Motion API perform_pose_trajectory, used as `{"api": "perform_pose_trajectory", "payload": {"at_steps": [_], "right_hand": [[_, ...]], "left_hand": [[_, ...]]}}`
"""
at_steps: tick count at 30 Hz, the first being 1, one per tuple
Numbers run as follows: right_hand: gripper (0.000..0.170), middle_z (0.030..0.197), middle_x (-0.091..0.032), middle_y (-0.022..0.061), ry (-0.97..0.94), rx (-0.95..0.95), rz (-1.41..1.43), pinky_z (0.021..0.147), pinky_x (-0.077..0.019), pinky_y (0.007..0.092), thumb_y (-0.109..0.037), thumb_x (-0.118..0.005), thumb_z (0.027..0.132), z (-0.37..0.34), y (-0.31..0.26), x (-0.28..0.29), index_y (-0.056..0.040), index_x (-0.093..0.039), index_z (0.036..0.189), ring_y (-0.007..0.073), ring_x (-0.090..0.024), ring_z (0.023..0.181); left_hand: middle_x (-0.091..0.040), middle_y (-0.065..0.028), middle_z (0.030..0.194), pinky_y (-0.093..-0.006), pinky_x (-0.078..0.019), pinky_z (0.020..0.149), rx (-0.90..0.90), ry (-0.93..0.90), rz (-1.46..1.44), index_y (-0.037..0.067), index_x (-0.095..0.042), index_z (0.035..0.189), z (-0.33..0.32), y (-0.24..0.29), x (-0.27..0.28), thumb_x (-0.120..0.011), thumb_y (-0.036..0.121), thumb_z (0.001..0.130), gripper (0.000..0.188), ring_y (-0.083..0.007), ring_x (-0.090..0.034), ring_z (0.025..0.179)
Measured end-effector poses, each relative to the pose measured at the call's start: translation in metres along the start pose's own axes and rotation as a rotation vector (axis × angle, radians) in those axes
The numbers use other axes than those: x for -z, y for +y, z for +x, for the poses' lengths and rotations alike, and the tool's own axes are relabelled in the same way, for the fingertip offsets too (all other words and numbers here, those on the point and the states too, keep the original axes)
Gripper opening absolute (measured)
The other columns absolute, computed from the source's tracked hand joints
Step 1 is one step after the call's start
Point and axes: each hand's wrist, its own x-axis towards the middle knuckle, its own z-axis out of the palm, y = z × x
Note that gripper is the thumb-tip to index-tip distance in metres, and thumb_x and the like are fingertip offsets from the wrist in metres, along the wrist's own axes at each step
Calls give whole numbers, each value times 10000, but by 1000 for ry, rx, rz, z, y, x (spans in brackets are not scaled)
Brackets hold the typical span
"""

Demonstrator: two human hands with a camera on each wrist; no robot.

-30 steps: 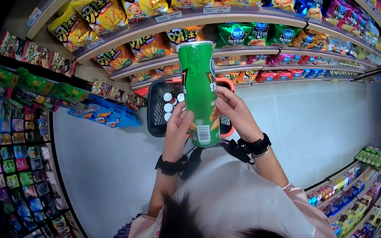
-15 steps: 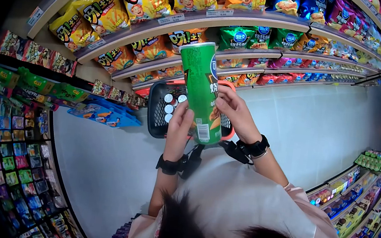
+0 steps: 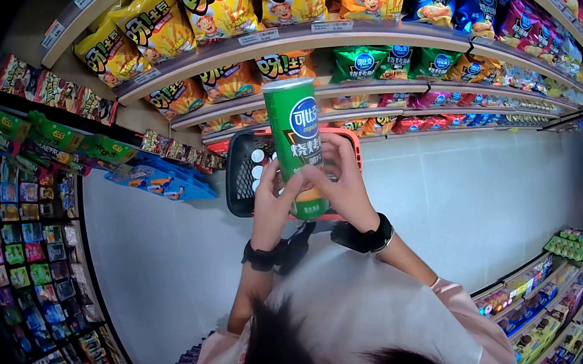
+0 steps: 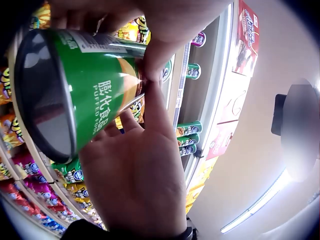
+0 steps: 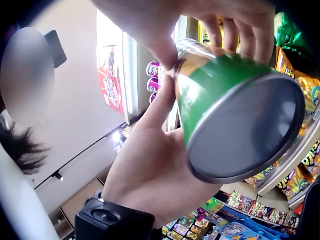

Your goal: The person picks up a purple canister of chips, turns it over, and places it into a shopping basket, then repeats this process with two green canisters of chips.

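Both hands hold a green chip can (image 3: pixel 293 113) in front of the body in the head view, its top tilted a little left, its blue logo facing up. The left hand (image 3: pixel 273 205) grips its lower left side, thumb on the front. On the right side the right hand (image 3: pixel 346 185) has its fingers round the can, its thumb near the left thumb. In the left wrist view the can's metal base (image 4: pixel 47 97) faces the camera above the left palm (image 4: pixel 135 175). The right wrist view shows the same base (image 5: pixel 245 130) beside the right palm (image 5: pixel 155 170).
A black basket (image 3: pixel 240 176) with a red rim and several white-topped items stands below the can. Shelves (image 3: pixel 280 39) of chip bags curve across the front. Blue packs (image 3: pixel 161 179) hang at left, and more stocked shelves (image 3: pixel 544 315) are at right.
The can has turned about its length, bringing the round logo to the front, and its top has come lower and left. The right hand has moved left, its thumb now across the can's front.
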Motion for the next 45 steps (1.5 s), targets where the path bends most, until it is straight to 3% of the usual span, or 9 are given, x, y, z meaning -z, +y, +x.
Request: {"api": "perform_pose_trajectory", "payload": {"at_steps": [4, 5, 8, 11, 32, 35, 41, 45], "right_hand": [[441, 1079, -502, 51, -101, -110, 187, 849, -440, 253, -169, -557, 915, 4, -7, 11, -22, -393, 1298, 119, -512, 982], [422, 1130, -513, 59, -167, -138, 114, 888, -429, 252, -165, -490, 951, 4, -3, 16, -20, -369, 1329, 113, -517, 1017], [411, 1187, -513, 83, -167, -131, 289, 924, -421, 266, -154, -489, 951, 0, -9, 11, -14, -373, 1319, 127, -515, 1073], [396, 1238, -496, 107, -190, -136, 310, 955, -406, 280, -136, -491, 949, -1, -8, 14, -8, -377, 1306, 142, -494, 1130], [393, 1148, -523, 96, -93, -113, 200, 886, -433, 279, -141, -571, 909, -7, -2, 3, -41, -415, 1255, 142, -524, 1047], [381, 1132, -539, 84, -17, -145, 173, 853, -443, 268, -145, -595, 892, -9, -3, 0, -43, -441, 1225, 137, -538, 1019], [386, 1130, -564, 62, 52, -131, 4, 795, -447, 252, -158, -628, 862, -17, -3, -3, -50, -473, 1198, 121, -560, 960], [376, 1083, -589, 51, 66, -123, 64, 794, -445, 252, -181, -606, 879, -20, -6, 4, -30, -492, 1205, 107, -562, 935]], "left_hand": [[-510, -128, 1205, -313, -476, 900, -21, 16, -194, -43, -348, 1284, -3, 10, -3, -536, 122, 919, 442, -184, -545, 1077], [-502, -131, 1216, -318, -479, 904, -48, 36, -214, -45, -332, 1291, -3, 7, -4, -529, 123, 923, 450, -189, -547, 1079], [-565, -90, 1179, -259, -438, 900, -51, 56, -201, -14, -402, 1286, -5, 1, -6, -537, 208, 936, 436, -123, -557, 1038], [-561, -87, 1181, -264, -435, 906, -22, 20, -192, -13, -403, 1289, -6, 0, -2, -534, 217, 938, 440, -123, -555, 1041], [-548, -71, 1185, -255, -424, 897, 45, -21, -156, -24, -397, 1313, -11, 7, 9, -459, 239, 974, 433, -108, -539, 1033], [-563, -90, 1106, -277, -481, 849, -54, 42, 40, -26, -379, 1310, -6, 0, 15, -465, 197, 966, 420, -143, -572, 996], [-543, -99, 1113, -264, -470, 814, -13, 13, 184, -31, -314, 1345, -3, -8, 17, -556, 161, 916, 528, -142, -565, 956], [-525, -92, 1102, -258, -451, 807, -68, -43, 94, -14, -243, 1356, 1, -7, 13, -567, 132, 903, 576, -130, -532, 965]]}}
